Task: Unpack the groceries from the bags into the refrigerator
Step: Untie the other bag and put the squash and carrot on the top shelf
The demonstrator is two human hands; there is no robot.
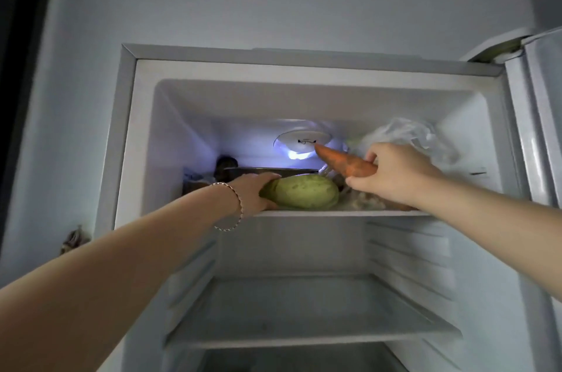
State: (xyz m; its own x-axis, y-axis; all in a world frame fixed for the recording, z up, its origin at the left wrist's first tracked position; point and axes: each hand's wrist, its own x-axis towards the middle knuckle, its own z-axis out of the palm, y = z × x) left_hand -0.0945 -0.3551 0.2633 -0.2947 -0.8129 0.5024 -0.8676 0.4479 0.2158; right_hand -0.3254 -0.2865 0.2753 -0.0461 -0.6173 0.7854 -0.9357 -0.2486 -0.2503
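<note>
Looking up into the open refrigerator point(127, 134), I record both bare arms raised to its top shelf point(334, 213). The left hand point(255, 192), wearing a thin bracelet point(234, 207) at the wrist, is curled around the near end of a pale green squash point(304, 195); the fingers wrap over the top and under the bottom of it, so the grip is closed on the squash. The squash lies lengthwise on the shelf's front edge, at about 9 o'clock from the right hand. The right hand point(392, 175) is pinched shut on the thick end of an orange carrot point(343, 162), thumb below and fingers above; the carrot points toward 10 o'clock, its tip reaching in front of the lit round lamp cover point(301, 140) on the back wall. I cannot tell whether the carrot touches anything but the hand. At 1 o'clock from the right hand, a crumpled clear plastic bag point(407, 137) sits at the shelf's right rear, its contents too blurred to identify. Below the right hand, some pale lumpy food point(365, 202) lies on the shelf, not identifiable. At 10 o'clock from the left hand, a dark round item point(226, 165) stands at the rear left, with a flat metal tray point(273, 172) just beside it. A lower shelf point(304, 338) sits at 6 o'clock. The door point(544, 128) stands open at 3 o'clock.
</note>
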